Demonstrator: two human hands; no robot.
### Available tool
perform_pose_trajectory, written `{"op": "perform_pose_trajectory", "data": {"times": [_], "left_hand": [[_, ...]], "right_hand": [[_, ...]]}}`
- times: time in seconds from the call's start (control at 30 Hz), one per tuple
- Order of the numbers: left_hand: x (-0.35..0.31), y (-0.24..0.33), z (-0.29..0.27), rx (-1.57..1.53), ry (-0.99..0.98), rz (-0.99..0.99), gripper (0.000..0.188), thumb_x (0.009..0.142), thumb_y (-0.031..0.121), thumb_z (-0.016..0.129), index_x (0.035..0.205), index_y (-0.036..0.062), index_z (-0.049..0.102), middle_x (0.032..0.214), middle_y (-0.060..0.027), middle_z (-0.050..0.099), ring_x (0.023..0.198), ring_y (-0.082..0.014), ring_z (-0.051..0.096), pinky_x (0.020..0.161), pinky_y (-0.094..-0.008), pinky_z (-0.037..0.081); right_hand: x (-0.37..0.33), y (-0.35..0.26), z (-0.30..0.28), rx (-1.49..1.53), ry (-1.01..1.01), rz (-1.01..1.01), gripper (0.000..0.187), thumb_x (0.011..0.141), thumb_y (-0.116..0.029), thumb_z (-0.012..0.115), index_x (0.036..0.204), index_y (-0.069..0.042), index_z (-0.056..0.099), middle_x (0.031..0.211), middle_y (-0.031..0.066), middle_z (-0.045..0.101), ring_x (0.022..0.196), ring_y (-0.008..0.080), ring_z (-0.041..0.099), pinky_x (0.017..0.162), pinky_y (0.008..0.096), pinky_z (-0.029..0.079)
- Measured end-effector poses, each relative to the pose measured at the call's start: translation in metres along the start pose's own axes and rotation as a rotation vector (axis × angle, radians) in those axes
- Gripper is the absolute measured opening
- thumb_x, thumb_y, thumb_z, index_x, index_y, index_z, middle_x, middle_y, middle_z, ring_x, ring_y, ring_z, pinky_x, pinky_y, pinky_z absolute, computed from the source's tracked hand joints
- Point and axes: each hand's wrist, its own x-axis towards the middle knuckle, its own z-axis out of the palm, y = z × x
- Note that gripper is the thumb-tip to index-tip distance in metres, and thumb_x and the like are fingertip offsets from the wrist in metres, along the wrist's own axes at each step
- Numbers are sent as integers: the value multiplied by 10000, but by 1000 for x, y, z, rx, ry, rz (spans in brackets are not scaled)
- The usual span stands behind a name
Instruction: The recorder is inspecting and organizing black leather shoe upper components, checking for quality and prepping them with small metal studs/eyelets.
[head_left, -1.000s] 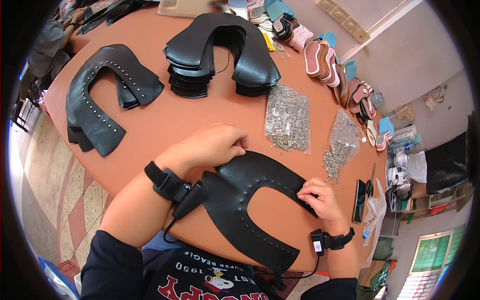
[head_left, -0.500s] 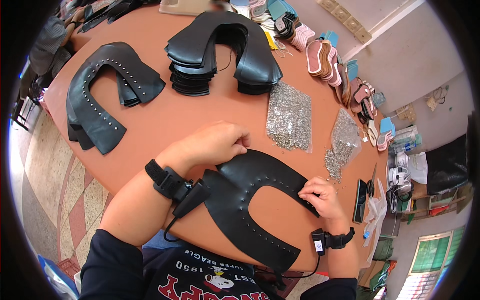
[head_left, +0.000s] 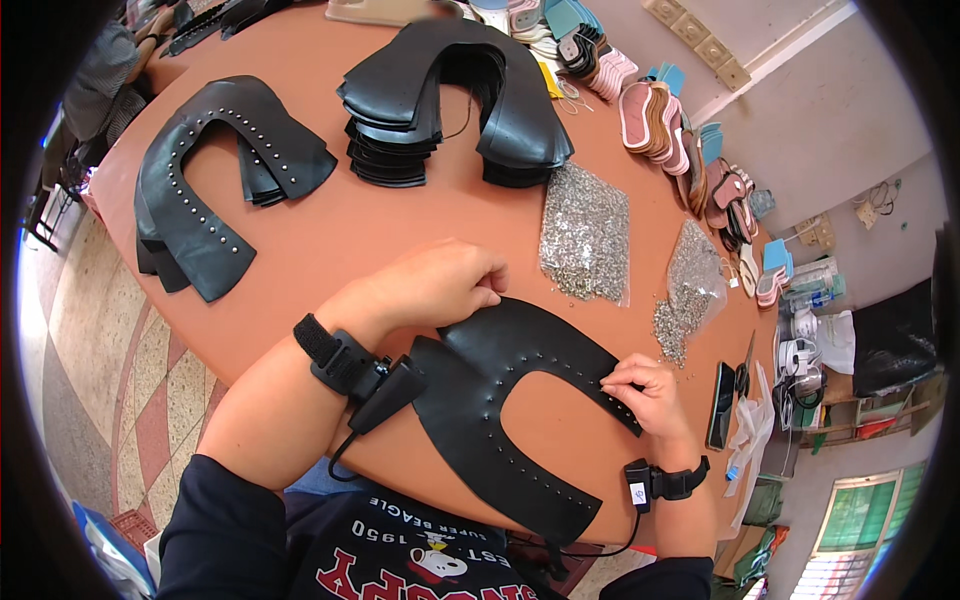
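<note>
A black U-shaped leather piece [head_left: 462,420] lies in front of me, with a row of small studs along its inner curve. My left hand [head_left: 450,280] is closed, its fingers curled under and its thumb at the piece's upper edge. Whatever those fingers hold is hidden. At the piece's right arm, my right hand [head_left: 645,395] is closed in a pinch over the stud row. What sits between its fingertips is too small to make out. Beyond my hands lie a clear bag of silver studs [head_left: 585,235] and a second bag [head_left: 695,265], with loose studs [head_left: 672,335] spilling from it.
A stack of black U-shaped pieces [head_left: 400,95] stands at the far side of the brown table [head_left: 300,235]. Studded pieces [head_left: 205,240] lie far left. To the right are a phone [head_left: 719,405], scissors [head_left: 744,370] and several stacked shoe parts [head_left: 645,120]. Another person's arm [head_left: 140,60] shows far left.
The view has shifted slightly, so the table's things sit a little differently in the picture. Both hands keep nearly the same places at the leather piece.
</note>
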Motion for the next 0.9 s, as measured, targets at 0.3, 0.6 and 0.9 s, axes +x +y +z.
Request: {"op": "perform_pose_trajectory", "data": {"times": [0.3,0.6,0.9], "left_hand": [[0,2,0,26,-17,-13,146,789,93,623,914,16,628,783,-125,642,727,-252,622,661,-341,482],[0,1,0,-3,-9,-7,139,789,86,620,909,16,629,780,-125,641,727,-243,621,655,-335,482],[0,1,1,10,-22,-23,143,794,95,616,911,12,627,788,-127,642,732,-248,621,663,-337,479]], "right_hand": [[-1,-8,-1,-163,-35,-37,34,757,-32,643,758,-26,610,761,63,568,761,215,531,696,316,417],[-1,-10,0,-230,-39,-89,28,761,-24,635,756,-28,607,769,65,570,765,225,531,700,326,417],[0,-12,4,-256,-8,-74,54,746,-37,650,741,-26,598,758,72,563,755,235,525,696,329,414]]}}
